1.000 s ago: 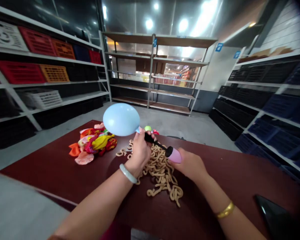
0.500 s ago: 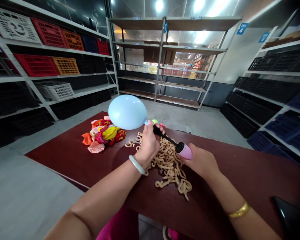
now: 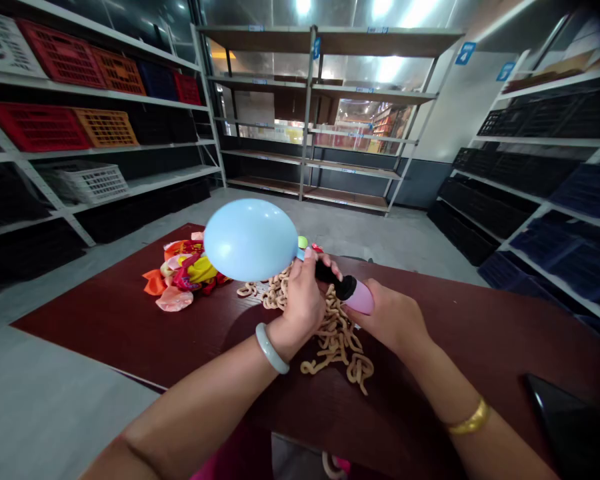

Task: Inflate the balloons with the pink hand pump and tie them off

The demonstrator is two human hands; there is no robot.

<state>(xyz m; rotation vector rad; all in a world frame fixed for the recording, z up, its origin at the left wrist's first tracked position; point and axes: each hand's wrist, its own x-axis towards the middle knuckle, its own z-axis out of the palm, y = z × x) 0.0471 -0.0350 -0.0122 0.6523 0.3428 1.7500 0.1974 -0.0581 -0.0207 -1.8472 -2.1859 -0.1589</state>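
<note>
A light blue balloon [image 3: 251,240], rounded and inflated, sits on the nozzle end of a hand pump [image 3: 359,297] with a black end and a pink barrel. My left hand [image 3: 304,293] is closed around the balloon's neck and the pump's black end. The pump's pink barrel is gripped in my right hand [image 3: 393,317]. Below both hands lies a heap of beige, uninflated long balloons or similar curled tubes [image 3: 337,340]; I cannot tell which. Left of the balloon is a pile of colourful cloth-like pieces [image 3: 187,273] in red, yellow, orange and pink.
The dark red table [image 3: 105,320] carries a black phone-like slab [image 3: 560,420] at its right. A small green ball-like thing [image 3: 303,242] shows behind the balloon. Shelving with red crates [image 3: 35,127] stands left, more racks [image 3: 307,133] ahead, and dark crates [image 3: 545,227] right.
The pump's barrel has slid in toward my left hand, so the black rod between no longer shows. The balloon looks larger. The view has shifted slightly.
</note>
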